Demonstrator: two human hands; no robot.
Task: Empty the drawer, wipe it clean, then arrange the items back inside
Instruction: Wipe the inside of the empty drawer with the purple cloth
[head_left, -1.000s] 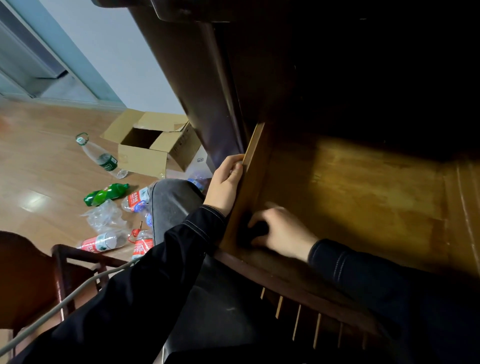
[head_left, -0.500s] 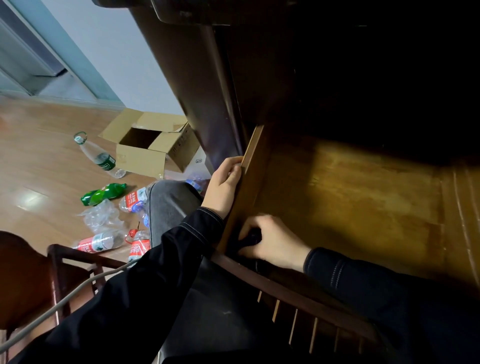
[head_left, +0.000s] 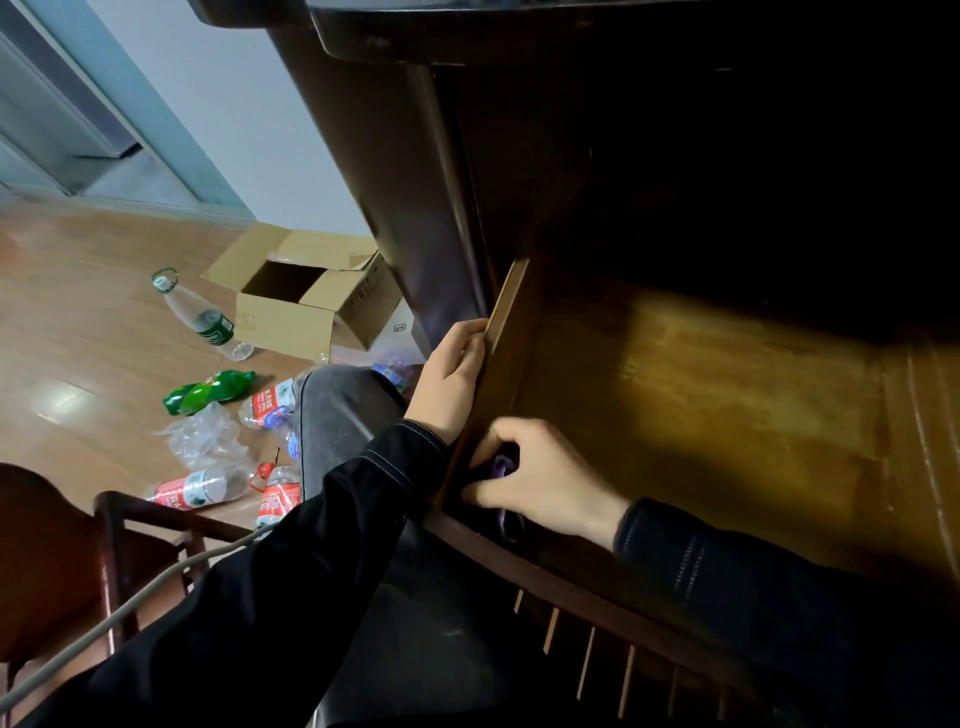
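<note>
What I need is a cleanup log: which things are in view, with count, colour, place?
drawer: one, brown wood, pulled open
cloth: one, purple, drawer's near left corner
cardboard box: one, tan, open, on the floor
clear bottle: one, green label, beside the box
green bottle: one, on the floor
red-label bottles: at least three, on the floor
chair: one, dark wood, lower left
cable: one, grey, across the chair
left hand: grips the drawer's left wall
right hand: holds the cloth

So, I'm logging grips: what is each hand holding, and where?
The left hand grips the top edge of the brown wooden drawer's left wall; the right hand clutches a bunched dark purple cloth in its near-left corner.
</note>
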